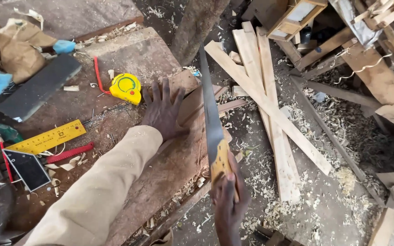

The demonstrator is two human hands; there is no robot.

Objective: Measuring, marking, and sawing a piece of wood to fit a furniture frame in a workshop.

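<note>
My left hand lies flat with fingers spread on a reddish-brown wooden board at the right edge of the workbench. My right hand grips the yellow wooden handle of a handsaw. The saw's long steel blade points away from me along the board's right edge, just right of my left hand. A thin strip of wood sticks out from under the blade toward the right.
A yellow tape measure sits just left of my left hand. A yellow ruler, a red-handled tool and a dark slab lie on the bench. Pale planks and wood shavings cover the ground at right.
</note>
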